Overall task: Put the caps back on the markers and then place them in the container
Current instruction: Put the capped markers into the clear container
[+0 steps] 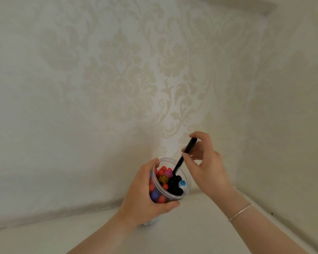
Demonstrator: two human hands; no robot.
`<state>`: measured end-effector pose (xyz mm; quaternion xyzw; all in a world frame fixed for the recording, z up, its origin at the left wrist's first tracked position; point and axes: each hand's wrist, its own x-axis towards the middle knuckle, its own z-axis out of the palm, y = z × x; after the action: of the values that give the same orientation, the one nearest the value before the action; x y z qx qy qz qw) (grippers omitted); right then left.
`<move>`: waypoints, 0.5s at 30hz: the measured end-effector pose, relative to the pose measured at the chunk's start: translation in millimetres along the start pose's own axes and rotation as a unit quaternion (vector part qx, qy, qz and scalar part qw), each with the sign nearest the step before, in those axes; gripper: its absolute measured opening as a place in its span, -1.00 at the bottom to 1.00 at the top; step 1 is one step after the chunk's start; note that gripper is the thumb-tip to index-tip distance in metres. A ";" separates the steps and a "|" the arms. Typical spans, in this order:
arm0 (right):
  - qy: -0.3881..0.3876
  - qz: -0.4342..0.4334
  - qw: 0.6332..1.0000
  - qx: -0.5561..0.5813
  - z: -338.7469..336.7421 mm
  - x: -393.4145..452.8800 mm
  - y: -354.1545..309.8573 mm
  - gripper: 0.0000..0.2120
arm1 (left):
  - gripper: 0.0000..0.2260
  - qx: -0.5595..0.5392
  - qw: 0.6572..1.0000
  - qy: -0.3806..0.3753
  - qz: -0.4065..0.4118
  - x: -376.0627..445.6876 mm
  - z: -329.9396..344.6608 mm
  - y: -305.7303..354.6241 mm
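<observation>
A clear plastic container (186, 177) stands tilted toward me, packed with several capped markers in red, black, yellow, pink and blue (170, 180). My left hand (145, 193) grips the container from the left, fingers curled round its wall. My right hand (206, 162) pinches a black marker (186, 153) near its upper end. The marker slants down to the left, and its lower tip sits inside the container's mouth among the other markers.
A pale table surface (182, 235) lies below my arms, set into a corner. Cream patterned wallpaper (117, 79) covers the wall behind and the wall on the right. A thin bracelet (240, 211) circles my right wrist.
</observation>
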<state>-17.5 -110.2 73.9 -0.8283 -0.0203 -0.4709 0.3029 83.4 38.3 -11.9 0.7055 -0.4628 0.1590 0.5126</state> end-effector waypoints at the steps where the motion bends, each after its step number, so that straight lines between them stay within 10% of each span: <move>1: 0.010 0.007 1.000 0.029 -0.7 -0.1 1.3 -0.52 | -0.07 0.000 1.000 0.002 -0.002 -1.0 -1.0 -0.1; 15: 0.049 -0.068 0.993 0.078 4.1 -17.0 -18.8 -0.45 | -0.02 0.012 0.996 -0.090 -0.026 -8.2 -36.7 14.2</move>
<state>-29.8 -88.5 67.9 -0.7745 -0.0986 -0.5277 0.3345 76.7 73.6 6.1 0.7348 -0.4866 0.0867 0.4645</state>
